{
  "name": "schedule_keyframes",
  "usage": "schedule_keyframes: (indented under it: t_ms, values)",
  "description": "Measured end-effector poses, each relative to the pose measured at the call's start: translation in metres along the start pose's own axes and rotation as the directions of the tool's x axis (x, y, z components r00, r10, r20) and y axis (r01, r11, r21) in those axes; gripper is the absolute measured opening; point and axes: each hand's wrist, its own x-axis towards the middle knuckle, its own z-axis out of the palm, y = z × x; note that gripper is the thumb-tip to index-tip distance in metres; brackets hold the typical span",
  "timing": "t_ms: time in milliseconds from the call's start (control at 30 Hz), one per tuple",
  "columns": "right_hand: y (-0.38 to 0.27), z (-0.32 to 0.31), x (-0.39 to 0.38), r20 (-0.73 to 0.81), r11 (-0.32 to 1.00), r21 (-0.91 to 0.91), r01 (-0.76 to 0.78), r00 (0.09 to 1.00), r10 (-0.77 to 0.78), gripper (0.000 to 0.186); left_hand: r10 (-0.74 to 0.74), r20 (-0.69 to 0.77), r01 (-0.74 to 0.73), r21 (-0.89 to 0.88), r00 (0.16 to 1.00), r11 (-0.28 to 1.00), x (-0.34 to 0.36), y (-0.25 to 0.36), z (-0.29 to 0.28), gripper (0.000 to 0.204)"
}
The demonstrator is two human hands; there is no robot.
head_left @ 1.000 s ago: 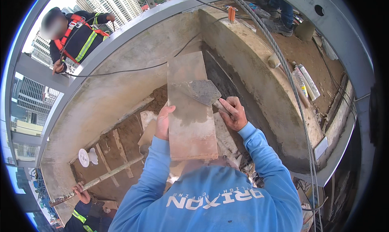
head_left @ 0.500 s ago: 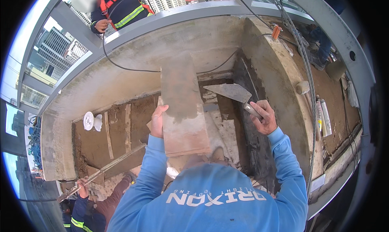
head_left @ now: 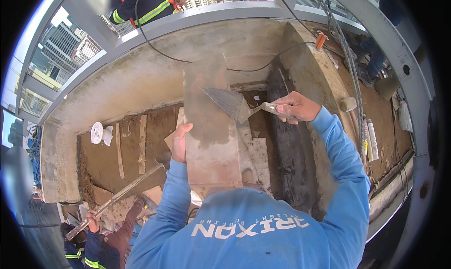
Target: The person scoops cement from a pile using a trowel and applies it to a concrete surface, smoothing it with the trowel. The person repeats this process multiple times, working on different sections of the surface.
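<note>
A long flat board [head_left: 213, 161], smeared with grey mortar over its far half, is held up in front of me. My left hand [head_left: 181, 141] grips its left edge, thumb on the face. In my right hand [head_left: 299, 108] is the handle of a pointed trowel [head_left: 230, 104]. The trowel's triangular blade lies over the mortar-smeared part of the board, its tip toward the left; whether it touches the surface is hard to tell. Damp dark mortar coats the wall [head_left: 293, 161] of the trough to my right.
Concrete trough walls [head_left: 127, 90] surround me. Wood strips [head_left: 142, 144] and a white spool [head_left: 99, 133] lie at left. A co-worker [head_left: 105, 231] at lower left holds a long bar [head_left: 117, 198]; another person [head_left: 145, 8] stands beyond the railing. A steel cable [head_left: 350, 62] hangs at right.
My right hand has raised the trowel and brought it left, from beside the board to over it. The board has shifted slightly. The person beyond the railing has moved the black cable.
</note>
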Motion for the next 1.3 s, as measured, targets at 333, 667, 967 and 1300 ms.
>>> schedule_keyframes:
  t_ms: [333, 667, 967, 1300]
  values:
    - [0.114, 0.043, -0.023, -0.221, 0.966, 0.06, -0.251, 0.941, 0.258, 0.04, 0.23, -0.228, -0.243, -0.028, 0.946, 0.97, -0.046, 0.021, -0.087, 0.05]
    - [0.299, 0.15, 0.059, -0.39, 0.768, -0.323, -0.553, 0.817, 0.424, 0.048, 0.522, -0.657, -0.554, 0.185, 0.545, 0.811, -0.218, 0.023, -0.157, 0.05]
    - [0.383, 0.251, 0.151, -0.154, 0.639, -0.59, -0.494, 0.845, 0.512, 0.034, 0.332, -0.809, -0.474, 0.076, 0.485, 0.878, -0.28, -0.064, -0.238, 0.059]
    - [0.605, 0.317, 0.337, -0.259, 0.477, -0.605, -0.638, 0.724, 0.64, 0.043, 0.116, -0.861, -0.24, -0.007, 0.495, 0.971, -0.217, -0.137, -0.366, 0.07]
